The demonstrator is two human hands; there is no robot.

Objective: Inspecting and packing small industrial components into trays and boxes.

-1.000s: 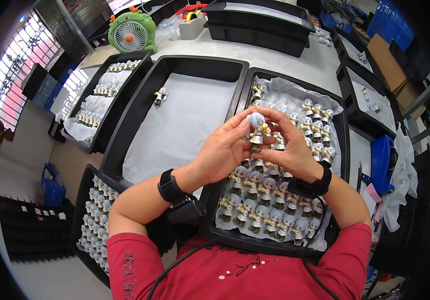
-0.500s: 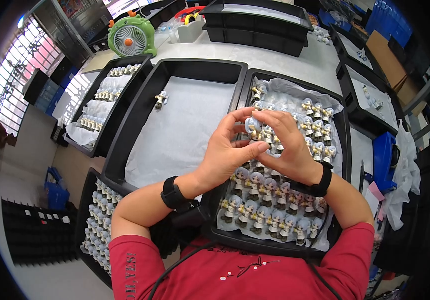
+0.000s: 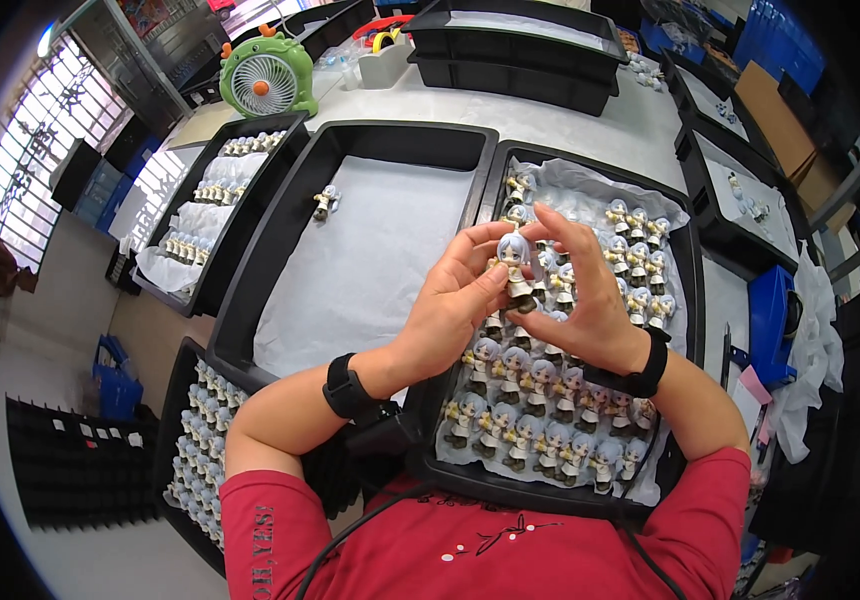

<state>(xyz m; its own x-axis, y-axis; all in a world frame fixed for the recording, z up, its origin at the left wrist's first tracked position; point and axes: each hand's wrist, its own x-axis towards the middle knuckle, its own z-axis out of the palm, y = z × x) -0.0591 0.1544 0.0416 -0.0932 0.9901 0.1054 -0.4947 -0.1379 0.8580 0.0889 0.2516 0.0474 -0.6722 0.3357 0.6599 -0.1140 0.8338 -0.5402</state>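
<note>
Between the thumb and fingers of my left hand [image 3: 458, 295] is a small figurine [image 3: 514, 256] with pale blue-grey hair, a white outfit and dark boots. It is upright, slightly tilted, its face toward me. My right hand [image 3: 595, 300] curves around its other side, fingers apart; the thumb tip is close to the boots, and whether it touches them I cannot tell. Both hands are above a black tray [image 3: 692, 270] lined with white paper, where similar figurines [image 3: 523, 440] lie in rows. My hands cover some of them.
Left of it, another paper-lined black tray [image 3: 225, 335] holds a lone figurine [image 3: 326, 202]. More figurines fill trays at the far left and lower left. A green fan [image 3: 266, 78], stacked black trays [image 3: 515, 75] and a blue dispenser-like object [image 3: 768, 325] stand around the table.
The figurine has turned upright with its face toward me and dropped slightly lower. My right fingers have spread away from it, while my left hand keeps hold.
</note>
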